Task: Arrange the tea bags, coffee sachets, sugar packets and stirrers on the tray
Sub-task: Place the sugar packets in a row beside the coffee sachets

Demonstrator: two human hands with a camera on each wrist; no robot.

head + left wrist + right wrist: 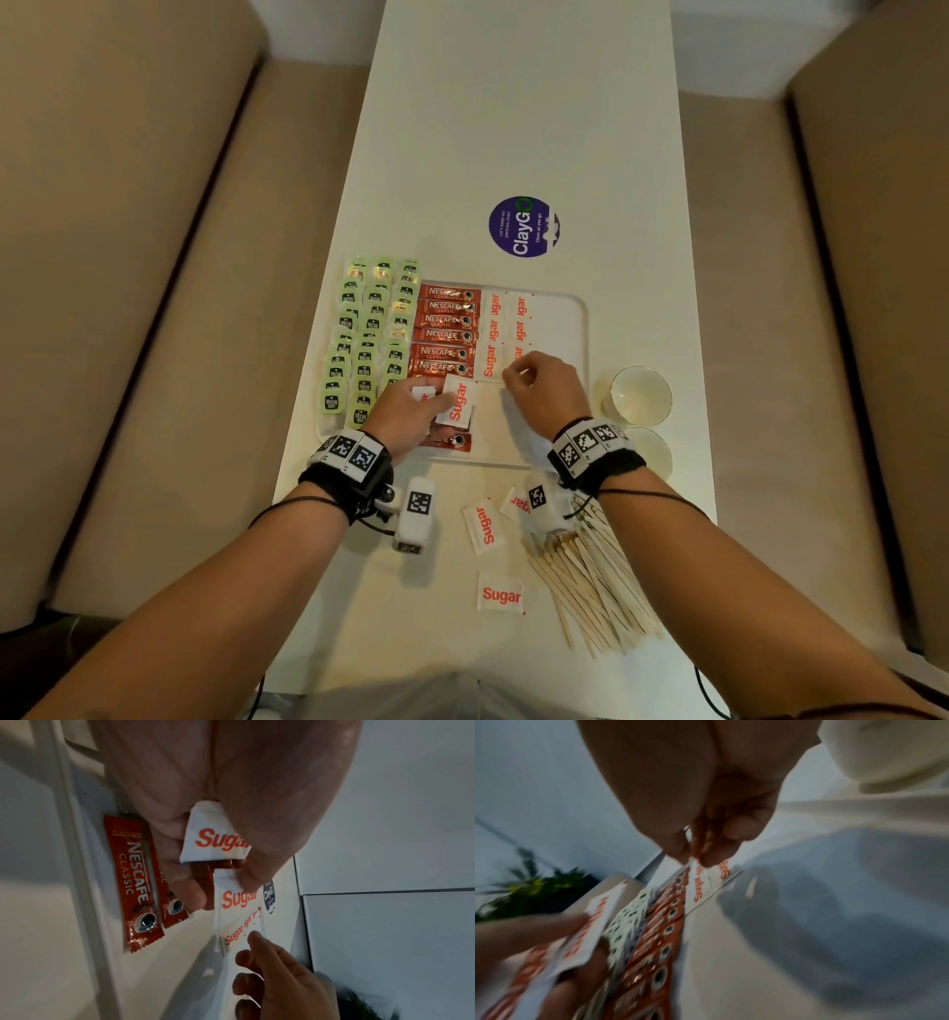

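The white tray [579, 329] holds columns of green tea bags [367, 339] on its left, a stack of red coffee sachets [444, 334] beside them, then rows of white sugar packets [506, 321]. My left hand [436, 406] hovers over the tray's near part and grips a few sugar packets [213, 839], thumb on top. At the near end of the sugar rows, my right hand [516, 372] pinches the edge of a sugar packet [700, 890] lying there. Loose sugar packets [482, 527] and a pile of wooden stirrers [595, 580] lie on the table near me.
Two paper cups [641, 393] stand right of the tray. A purple round sticker [524, 226] is on the table beyond it. Beige sofa cushions [128, 308] flank the narrow white table. One more coffee sachet [452, 443] lies under my left wrist.
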